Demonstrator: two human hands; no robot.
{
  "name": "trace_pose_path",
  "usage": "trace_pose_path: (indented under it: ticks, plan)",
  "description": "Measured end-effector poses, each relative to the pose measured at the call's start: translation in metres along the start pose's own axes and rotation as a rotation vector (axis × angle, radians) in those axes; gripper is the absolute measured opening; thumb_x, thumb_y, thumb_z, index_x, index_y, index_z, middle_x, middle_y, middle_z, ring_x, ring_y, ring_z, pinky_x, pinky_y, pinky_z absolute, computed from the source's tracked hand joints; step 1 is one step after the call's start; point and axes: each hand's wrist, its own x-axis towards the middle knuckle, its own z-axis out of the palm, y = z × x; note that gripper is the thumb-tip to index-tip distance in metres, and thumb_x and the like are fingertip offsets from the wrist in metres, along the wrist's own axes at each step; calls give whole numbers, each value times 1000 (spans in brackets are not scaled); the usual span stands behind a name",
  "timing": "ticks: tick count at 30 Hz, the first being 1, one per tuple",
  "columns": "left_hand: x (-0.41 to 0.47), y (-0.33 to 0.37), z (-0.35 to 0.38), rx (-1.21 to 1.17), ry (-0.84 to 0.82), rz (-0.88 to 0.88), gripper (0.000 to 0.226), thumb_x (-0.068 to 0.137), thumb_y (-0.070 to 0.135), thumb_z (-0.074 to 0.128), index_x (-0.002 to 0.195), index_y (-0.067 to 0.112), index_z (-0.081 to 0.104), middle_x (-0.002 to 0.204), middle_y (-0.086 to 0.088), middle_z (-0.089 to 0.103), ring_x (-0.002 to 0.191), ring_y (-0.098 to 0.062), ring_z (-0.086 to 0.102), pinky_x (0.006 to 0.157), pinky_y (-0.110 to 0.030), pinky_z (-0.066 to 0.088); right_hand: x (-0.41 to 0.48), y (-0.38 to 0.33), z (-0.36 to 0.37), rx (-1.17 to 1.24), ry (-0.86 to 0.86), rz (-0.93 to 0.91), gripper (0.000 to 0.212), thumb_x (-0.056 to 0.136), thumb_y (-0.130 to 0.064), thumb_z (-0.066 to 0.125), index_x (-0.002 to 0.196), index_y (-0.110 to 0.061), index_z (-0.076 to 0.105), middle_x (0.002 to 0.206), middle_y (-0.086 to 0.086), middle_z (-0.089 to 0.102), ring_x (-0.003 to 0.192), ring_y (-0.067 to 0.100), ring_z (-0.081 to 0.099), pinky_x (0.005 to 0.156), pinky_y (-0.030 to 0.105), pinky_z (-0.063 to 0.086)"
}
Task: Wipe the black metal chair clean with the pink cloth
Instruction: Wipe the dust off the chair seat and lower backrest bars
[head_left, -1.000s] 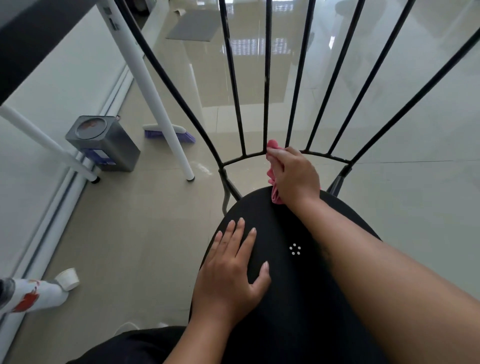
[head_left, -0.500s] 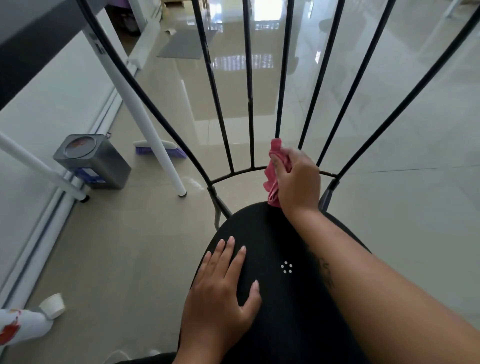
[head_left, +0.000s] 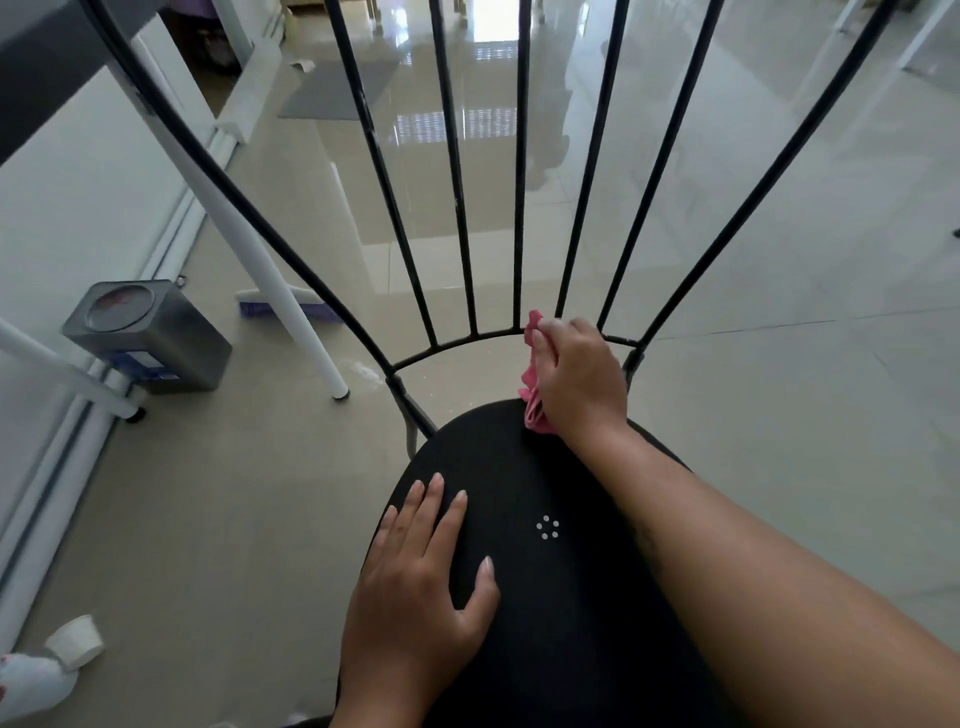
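Note:
The black metal chair fills the middle of the head view, its round seat below me and its thin back bars fanning upward. My right hand grips the bunched pink cloth against the foot of one back bar, where the bars meet the curved lower rail. Part of the cloth hangs down to the seat's rear edge. My left hand lies flat on the front left of the seat with fingers straight.
A grey metal tin stands on the tiled floor at the left beside white table legs. A purple-bristled broom head lies behind the leg. A white bottle lies at the bottom left.
My right hand with the cloth went up a back bar, then slid down to its foot and a little to the right. My left hand stayed flat on the seat.

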Motion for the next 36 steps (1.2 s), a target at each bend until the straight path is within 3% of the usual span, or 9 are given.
trace_pose_path:
  ticks: [4,7,10,15,18,23,27,32,36]
  plan:
    - [1,0,0,26,-9,-2,65,84,53,48,141,23,51,153,3,37,144,-14,29,119,-30,17,-7,25,-17,26,138,96,24,100,-26,47,111,-16,67,96,-5,53,56,-2,51,53,6,40]
    - [0,0,0,29,-13,4,65,83,52,49,141,23,51,153,1,38,144,-16,31,119,-29,15,0,28,-5,16,42,69,25,100,-33,46,104,-19,66,98,-3,55,60,15,65,56,33,56]
    - [0,0,0,40,-15,-3,65,83,52,49,142,25,51,153,1,38,143,-16,31,119,-27,13,6,28,-4,16,-14,61,26,99,-37,47,99,-21,67,93,-6,54,59,16,66,57,40,57]
    - [-1,1,-1,59,-17,-8,63,83,53,47,142,31,49,154,3,36,144,-15,30,118,-28,15,1,43,-25,-87,18,67,27,99,-37,48,105,-22,69,92,-4,58,66,19,63,60,32,49]
    - [0,1,0,69,-6,-8,61,83,53,47,140,32,51,153,3,37,143,-14,31,117,-32,22,-6,46,-26,-33,67,43,25,98,-38,51,103,-23,70,89,-8,56,56,8,62,55,28,49]
    - [-1,0,1,71,2,-10,61,83,53,46,140,32,52,153,3,38,143,-14,31,116,-34,25,-11,49,-22,66,251,326,22,99,-28,50,104,-13,65,100,2,61,74,6,46,61,18,33]
    - [0,0,1,67,7,-5,60,82,53,47,138,33,53,152,3,39,142,-15,33,116,-30,20,-11,37,-19,15,177,214,24,100,-28,50,108,-13,67,100,1,61,52,-7,39,53,2,33]
    - [0,-1,1,61,11,-2,60,82,54,47,138,33,53,152,3,38,142,-14,33,116,-31,21,-15,55,-31,-33,232,278,25,99,-33,50,113,-22,68,93,-10,54,66,-3,54,51,10,27]
    - [1,0,1,70,16,5,60,82,53,46,138,32,54,152,1,40,142,-16,34,116,-31,21,-12,49,-25,-44,182,210,24,99,-30,50,111,-19,68,99,-3,58,50,-5,43,48,7,27]
